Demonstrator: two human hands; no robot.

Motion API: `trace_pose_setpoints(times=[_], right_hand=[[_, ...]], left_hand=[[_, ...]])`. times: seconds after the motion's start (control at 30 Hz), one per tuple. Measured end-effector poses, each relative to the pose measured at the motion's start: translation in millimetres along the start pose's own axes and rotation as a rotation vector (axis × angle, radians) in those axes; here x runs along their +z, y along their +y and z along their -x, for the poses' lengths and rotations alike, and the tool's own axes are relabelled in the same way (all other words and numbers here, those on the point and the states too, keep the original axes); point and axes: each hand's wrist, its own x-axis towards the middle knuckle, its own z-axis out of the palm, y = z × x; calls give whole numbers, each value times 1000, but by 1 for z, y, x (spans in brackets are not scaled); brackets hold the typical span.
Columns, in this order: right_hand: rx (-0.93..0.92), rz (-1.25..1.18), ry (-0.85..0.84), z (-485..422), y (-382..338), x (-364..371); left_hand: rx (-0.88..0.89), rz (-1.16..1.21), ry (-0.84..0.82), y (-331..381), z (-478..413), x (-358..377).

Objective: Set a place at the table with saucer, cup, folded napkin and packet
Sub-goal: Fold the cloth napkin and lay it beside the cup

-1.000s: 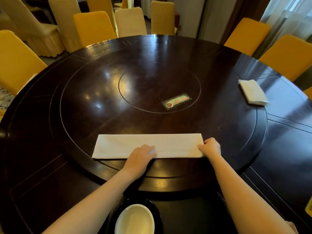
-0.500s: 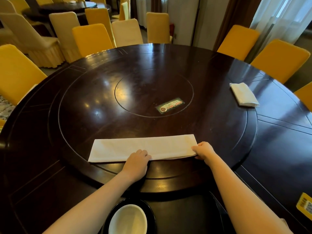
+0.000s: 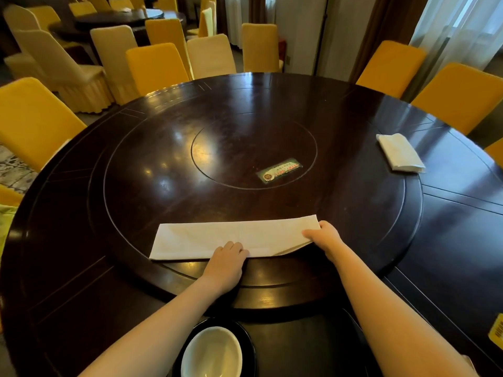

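Note:
A long white napkin (image 3: 217, 236), folded into a strip, lies on the near part of the raised turntable (image 3: 353, 213). My left hand (image 3: 227, 258) presses its near edge around the middle with curled fingers. At the napkin's right end my right hand (image 3: 324, 236) pinches the cloth, and the near right corner is lifted off the wood. A white cup (image 3: 212, 352) stands on a black saucer (image 3: 249, 341) at the table's near edge between my forearms. A yellow packet (image 3: 496, 329) shows at the far right edge.
The dark round table (image 3: 68, 268) fills the view. A second folded white napkin (image 3: 400, 153) lies at the right. A green card (image 3: 280, 171) sits near the turntable's centre. Yellow and cream covered chairs (image 3: 32, 118) ring the table.
My right hand has taken the napkin's right end and raised its near corner. The left hand stays on the near edge. The view has tilted up a little.

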Motion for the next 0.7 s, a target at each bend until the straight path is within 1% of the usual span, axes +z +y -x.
trace_pose_setpoints(times=[0.1, 0.13, 0.2, 0.23, 0.3, 0.37, 0.43, 0.5, 0.57, 0.63, 0.67, 0.7], right_hand=[[32, -245, -41, 4, -4, 0], [13, -245, -12, 5, -6, 0], [-74, -198, 100, 10, -13, 1], [-126, -194, 145, 15, -20, 1], [-249, -226, 182, 30, -38, -1], [-398, -237, 184, 48, -60, -6], [-541, -224, 158, 67, -84, -13], [-684, -236, 128, 90, -112, -22], [-796, -245, 100, 111, -140, -34], [-887, -249, 58, 132, -168, -48], [-925, -242, 43, 141, -181, -55], [-963, -223, 40, 150, -193, -62]], left_hand=[[-13, 21, -35, -2, -3, -1], [-33, 38, -58, -2, -5, -3], [-100, 127, -104, -1, -16, -12], [-137, 210, -107, -1, -24, -20], [-162, 401, -62, -2, -41, -43], [-148, 628, -22, -1, -56, -75], [-152, 922, 17, 1, -67, -109], [-130, 1178, 108, 3, -74, -146], [-69, 1385, 201, 4, -78, -185], [46, 1572, 215, 2, -75, -226], [112, 1606, 214, 0, -71, -246], [168, 1582, 223, -1, -65, -265]])
